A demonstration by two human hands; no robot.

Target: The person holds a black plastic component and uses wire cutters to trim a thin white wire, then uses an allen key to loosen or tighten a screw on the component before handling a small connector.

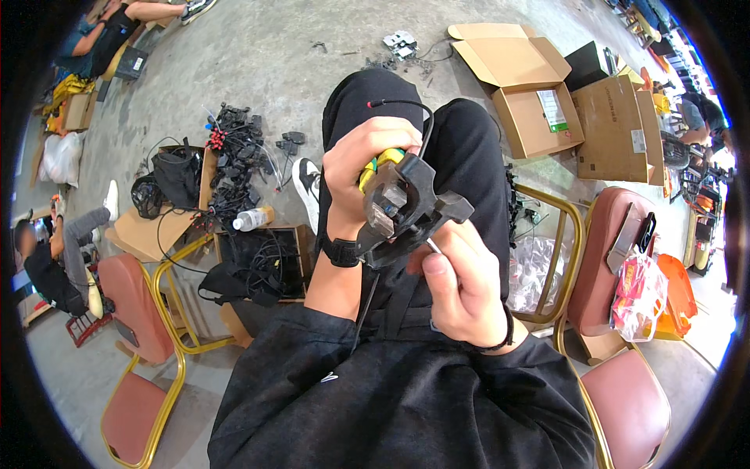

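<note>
1. Gripping, with the left hand [361, 160], a yellow-and-green rounded piece [383, 166]; fingers wrapped tightly around it, knuckles facing forward.
2. Joined with that piece, or pressed close against it (hard to tell which), a black plastic claw-shaped part [418, 187] with forked prongs; held up above the lap, between both hands, prongs pointing rightward; on its left side, a small silvery block [380, 221].
3. Pinching, with the right hand [466, 285], a thin silver metal shaft [434, 245] just below the claw-shaped part; thumb and bent forefinger nearly together, remaining fingers curled in; impossible to tell whether the shaft's far end touches the part.
4. Arching over the left hand, a thin black cable with a red tip [402, 102]; on the left wrist, a broad black band [341, 252]; on the right, a thin black cord [509, 330].
5. On the grey concrete floor [289, 70], to the left, a heaped tangle of black parts and wires [238, 160]; near it, a clear plastic bottle [251, 219] lying on its side; beyond the knees, a silver-grey metal bracket [401, 44].
6. To the right, a flat brown cardboard box [512, 117] with lid folded back; nearer, a chair with reddish-pink cushion and gold frame [598, 258]; beside that chair, an orange plastic tray [678, 291].
7. Far left, seated low, another person in dark top and grey trousers [48, 270].
</note>
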